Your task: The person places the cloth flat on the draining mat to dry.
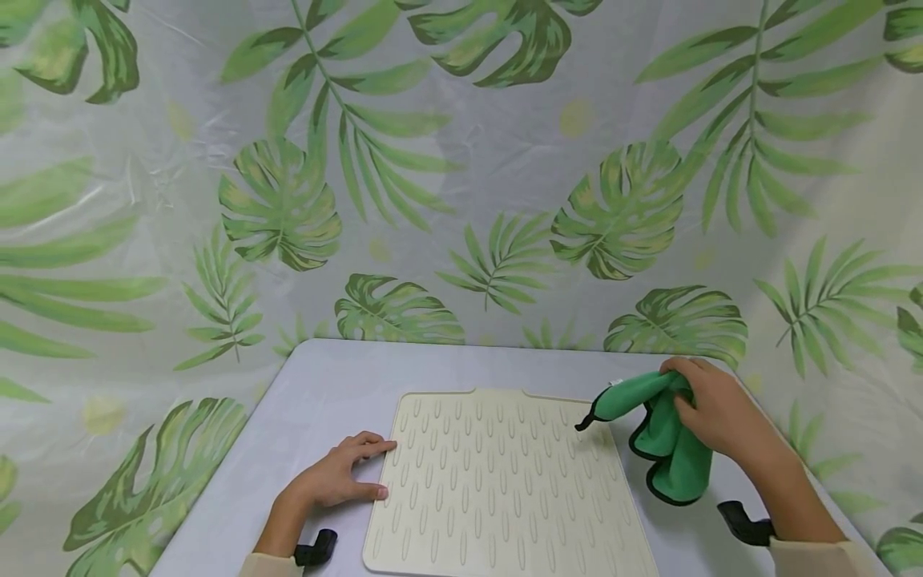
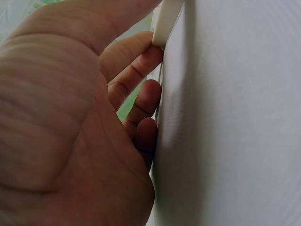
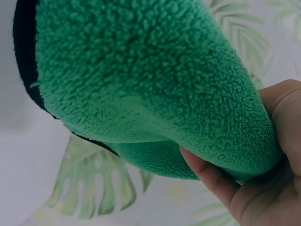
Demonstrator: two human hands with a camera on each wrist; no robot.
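A cream mat (image 1: 497,481) with rows of raised oval ridges lies on the white table. The left hand (image 1: 339,477) rests at its left edge, thumb and fingers spread and touching the rim; in the left wrist view the fingertips of that hand (image 2: 108,108) meet the cream edge (image 2: 167,21). Above the mat's upper right side, the right hand (image 1: 721,409) grips a green cloth (image 1: 678,457) with black trim, which hangs in folds. In the right wrist view the fleecy cloth (image 3: 155,80) is pinched by the right hand (image 3: 263,188), its fingers partly hidden behind the fabric.
The white table (image 1: 346,373) reaches back to a leaf-patterned sheet (image 1: 505,160) behind it. A black strap (image 1: 315,548) is on the left wrist and another black strap (image 1: 746,525) on the right.
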